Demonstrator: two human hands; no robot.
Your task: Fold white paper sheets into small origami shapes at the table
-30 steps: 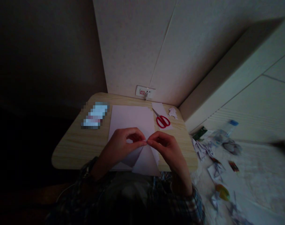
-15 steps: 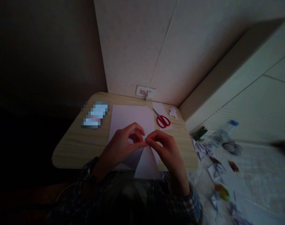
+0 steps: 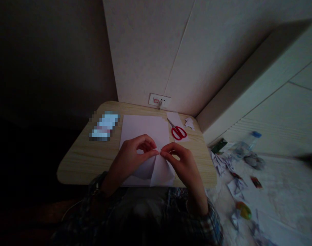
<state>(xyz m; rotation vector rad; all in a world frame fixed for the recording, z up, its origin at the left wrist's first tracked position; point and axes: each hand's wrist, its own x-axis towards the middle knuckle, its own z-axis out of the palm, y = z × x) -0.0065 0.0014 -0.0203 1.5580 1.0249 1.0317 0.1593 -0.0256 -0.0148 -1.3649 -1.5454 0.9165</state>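
My left hand (image 3: 131,159) and my right hand (image 3: 180,160) meet over the near edge of a small wooden table (image 3: 81,160). Both pinch the top point of a folded white paper (image 3: 159,172), thumb and forefinger closed on it. The paper hangs down from the pinch as two folded flaps. Under it lies a flat white sheet (image 3: 144,126). Plaid sleeves cover both wrists.
Red-handled scissors (image 3: 178,131) lie on a paper strip at the table's far right, next to a small folded paper piece (image 3: 189,123). A blurred-out object (image 3: 104,125) lies far left. A wall socket (image 3: 159,100) sits behind. Paper scraps and a bottle (image 3: 244,143) litter the surface to the right.
The folded paper's lower edge has come up from beyond the table's near edge, and its flaps have spread. Both hands stay pinched at its tip, shifted slightly away from me.
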